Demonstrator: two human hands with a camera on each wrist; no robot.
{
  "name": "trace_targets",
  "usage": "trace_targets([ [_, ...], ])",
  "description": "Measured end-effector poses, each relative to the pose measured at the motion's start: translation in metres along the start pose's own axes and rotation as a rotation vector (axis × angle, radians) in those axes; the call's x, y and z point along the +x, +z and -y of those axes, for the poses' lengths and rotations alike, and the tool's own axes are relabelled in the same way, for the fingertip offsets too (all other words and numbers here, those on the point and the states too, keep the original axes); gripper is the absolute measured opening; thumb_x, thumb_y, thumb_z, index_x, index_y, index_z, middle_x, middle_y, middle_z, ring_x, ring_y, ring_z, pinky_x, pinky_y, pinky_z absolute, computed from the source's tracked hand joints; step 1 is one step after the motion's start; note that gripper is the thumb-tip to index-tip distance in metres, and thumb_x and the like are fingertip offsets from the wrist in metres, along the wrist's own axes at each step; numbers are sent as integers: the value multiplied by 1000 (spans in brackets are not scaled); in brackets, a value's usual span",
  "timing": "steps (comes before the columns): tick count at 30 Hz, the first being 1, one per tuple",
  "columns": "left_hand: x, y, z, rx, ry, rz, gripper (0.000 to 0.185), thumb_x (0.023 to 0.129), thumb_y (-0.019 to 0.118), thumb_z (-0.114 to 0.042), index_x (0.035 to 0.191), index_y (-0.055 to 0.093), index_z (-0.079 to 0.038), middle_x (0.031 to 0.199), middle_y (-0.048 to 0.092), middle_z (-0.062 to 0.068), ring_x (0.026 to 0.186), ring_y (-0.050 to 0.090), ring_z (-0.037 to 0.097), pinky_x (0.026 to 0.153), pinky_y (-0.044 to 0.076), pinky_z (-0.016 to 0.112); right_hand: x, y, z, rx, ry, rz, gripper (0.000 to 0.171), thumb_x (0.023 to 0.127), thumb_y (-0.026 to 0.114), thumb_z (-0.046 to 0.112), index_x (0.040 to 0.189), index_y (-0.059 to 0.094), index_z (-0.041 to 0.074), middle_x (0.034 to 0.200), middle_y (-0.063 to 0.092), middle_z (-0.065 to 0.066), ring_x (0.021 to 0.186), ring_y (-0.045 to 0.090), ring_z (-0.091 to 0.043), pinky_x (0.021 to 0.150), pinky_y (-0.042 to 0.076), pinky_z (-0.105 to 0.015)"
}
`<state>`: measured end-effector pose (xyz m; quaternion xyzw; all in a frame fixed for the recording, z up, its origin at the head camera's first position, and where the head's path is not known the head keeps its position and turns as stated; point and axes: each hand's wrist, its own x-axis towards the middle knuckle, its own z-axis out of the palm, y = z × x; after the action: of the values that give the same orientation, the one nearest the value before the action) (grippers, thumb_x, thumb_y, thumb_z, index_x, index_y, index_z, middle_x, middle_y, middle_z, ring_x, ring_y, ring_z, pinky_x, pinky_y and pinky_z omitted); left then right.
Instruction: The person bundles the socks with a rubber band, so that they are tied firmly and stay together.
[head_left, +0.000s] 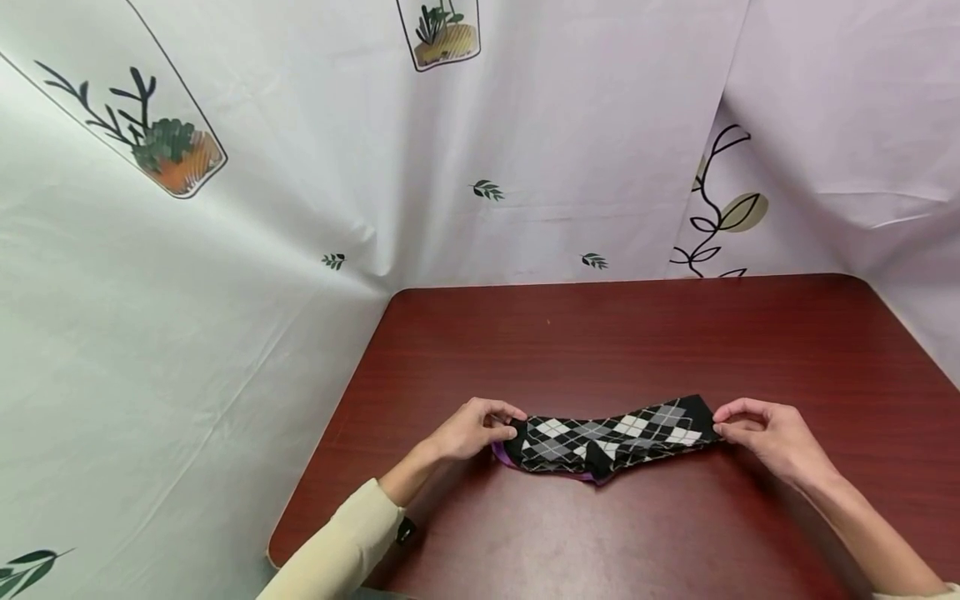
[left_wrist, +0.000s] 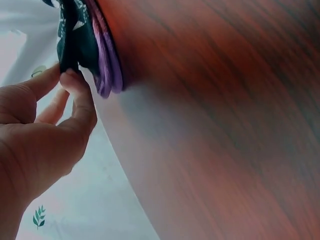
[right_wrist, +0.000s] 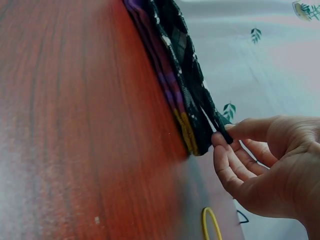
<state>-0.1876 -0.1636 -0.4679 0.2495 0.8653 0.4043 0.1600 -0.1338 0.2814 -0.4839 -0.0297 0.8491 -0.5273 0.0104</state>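
Note:
A black argyle sock (head_left: 630,433) with white and grey diamonds lies stretched sideways over a purple sock (left_wrist: 104,65), whose edge shows below it. In the right wrist view the lower layers end in a yellow band (right_wrist: 185,127). My left hand (head_left: 468,429) pinches the black toe of the argyle sock between thumb and fingertips. At the other end my right hand (head_left: 776,437) pinches the black cuff; in the right wrist view its fingertips hold the top layer, lifted slightly apart from the layer under it.
The reddish-brown wooden table (head_left: 600,350) has rounded far corners. A white cloth (head_left: 585,133) printed with plants and leaves hangs behind it and along the left side. A small black object (head_left: 405,531) shows beside the left sleeve.

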Motion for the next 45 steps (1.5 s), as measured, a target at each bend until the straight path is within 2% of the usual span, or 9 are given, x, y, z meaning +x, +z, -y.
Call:
trace_targets([
  [9, -2, -4, 4, -19, 14, 58, 29, 93, 67, -5, 122, 70, -9, 103, 71, 2, 81, 61, 8, 72, 49, 22, 0, 0, -2, -63, 2, -8, 21, 88, 76, 14, 101, 69, -2, 84, 75, -5, 73, 65, -2, 60, 46, -20],
  [17, -2, -3, 9, 19, 21, 78, 35, 92, 64, 3, 123, 69, -11, 99, 68, -1, 83, 62, 8, 77, 51, 27, 0, 2, -4, -80, 0, -9, 21, 87, 76, 14, 101, 69, -1, 82, 75, -4, 73, 64, 0, 60, 45, -19],
  [23, -3, 0, 7, 62, 18, 44, 34, 89, 66, 4, 119, 69, -12, 97, 67, 0, 86, 65, 9, 79, 53, 26, -1, 4, -7, -116, -4, -19, 21, 87, 76, 14, 101, 70, 1, 81, 75, -4, 71, 65, -2, 59, 44, -19],
  [32, -3, 3, 0, 126, 14, 2, 33, 86, 69, 5, 114, 70, -11, 93, 65, 3, 79, 63, 9, 72, 52, 23, -1, 7, -9, -232, -28, -58, 18, 86, 78, 19, 98, 72, 7, 78, 74, -1, 70, 67, -3, 63, 41, -16],
  [39, -3, 6, -1, 190, -6, -45, 31, 86, 71, 2, 111, 70, -15, 90, 64, -1, 77, 63, 6, 71, 51, 22, -2, 6, -9, -326, -67, -81, 15, 85, 79, 22, 96, 74, 13, 77, 73, 3, 68, 65, 0, 65, 39, -13],
  [45, -4, 6, -2, 195, -9, -71, 28, 88, 70, 1, 111, 71, -15, 92, 67, -3, 81, 65, 6, 74, 51, 23, -3, 3, -7, -319, -60, -59, 19, 86, 79, 25, 100, 75, 13, 80, 74, 2, 71, 65, 1, 65, 39, -14],
])
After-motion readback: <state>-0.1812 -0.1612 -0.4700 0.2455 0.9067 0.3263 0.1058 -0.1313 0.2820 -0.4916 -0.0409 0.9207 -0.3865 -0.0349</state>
